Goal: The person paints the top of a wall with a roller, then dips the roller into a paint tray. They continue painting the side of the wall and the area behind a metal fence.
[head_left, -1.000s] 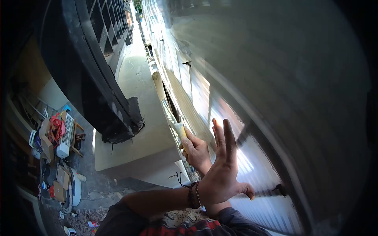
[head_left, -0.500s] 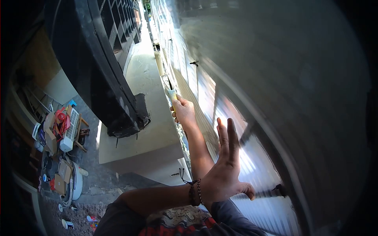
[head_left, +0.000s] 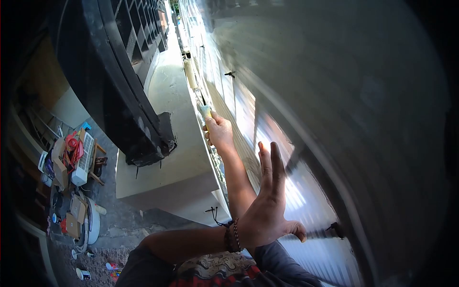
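Observation:
My right hand (head_left: 220, 134) is closed around the pale yellow handle of a tool (head_left: 206, 113). Its narrow dark end points away from me, into the rough gap along the edge of the cream ledge (head_left: 167, 91). Nearer to me, my left hand (head_left: 267, 208) is spread with fingers up and thumb out, holding nothing, in front of the pale corrugated sheet (head_left: 311, 210). Whether its palm touches the sheet cannot be made out. The left forearm crosses over the right arm.
A black metal post (head_left: 114, 91) with a grille stands on the ledge at left. A large grey panel (head_left: 363, 95) fills the right. Down on the floor at left are a wooden stool (head_left: 97, 158) with red cable (head_left: 72, 149), cardboard boxes (head_left: 74, 222) and a small tub (head_left: 82, 274).
The whole view has shifted slightly, so the ledge, post and both hands appear a little further left. Both hands keep nearly the same pose, the right one still holding the tool.

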Demonstrator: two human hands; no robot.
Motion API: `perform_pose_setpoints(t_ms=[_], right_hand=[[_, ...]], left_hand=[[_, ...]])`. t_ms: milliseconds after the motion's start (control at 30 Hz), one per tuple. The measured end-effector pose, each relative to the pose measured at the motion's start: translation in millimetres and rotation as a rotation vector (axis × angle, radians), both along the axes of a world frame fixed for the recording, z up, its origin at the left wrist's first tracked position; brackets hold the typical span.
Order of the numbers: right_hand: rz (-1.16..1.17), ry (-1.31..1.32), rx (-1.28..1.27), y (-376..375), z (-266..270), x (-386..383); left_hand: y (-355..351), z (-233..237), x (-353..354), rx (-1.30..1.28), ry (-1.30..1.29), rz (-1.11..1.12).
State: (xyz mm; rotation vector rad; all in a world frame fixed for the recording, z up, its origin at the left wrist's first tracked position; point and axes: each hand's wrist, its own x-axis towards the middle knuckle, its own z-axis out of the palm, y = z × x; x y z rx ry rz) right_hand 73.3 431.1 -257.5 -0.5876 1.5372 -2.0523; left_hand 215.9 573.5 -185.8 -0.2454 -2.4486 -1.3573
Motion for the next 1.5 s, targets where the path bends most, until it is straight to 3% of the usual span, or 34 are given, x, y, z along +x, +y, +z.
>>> perform_pose_setpoints(t_ms=[767,1233,1333,1400,1500], right_hand=[[0.041,-0.057,-0.014,-1,-4,1],[0.046,0.087,0.058,4,9,-2],[0.024,0.069,0.067,34,-2,25],[-0.054,0.185,0.115,67,-19,53],[-0.004,0.104,0.157,105,-31,73]], left_hand=[[-1,-4,-3,-0.050,0.095,0.006],[-1,-1,-2,0.006,0.006,-0.023],[-2,-9,-5,-0.092,0.129,-0.023],[-3,-10,-6,-0.066,0.111,-0.027],[-6,-10,-6,-0.104,0.081,-0.018]])
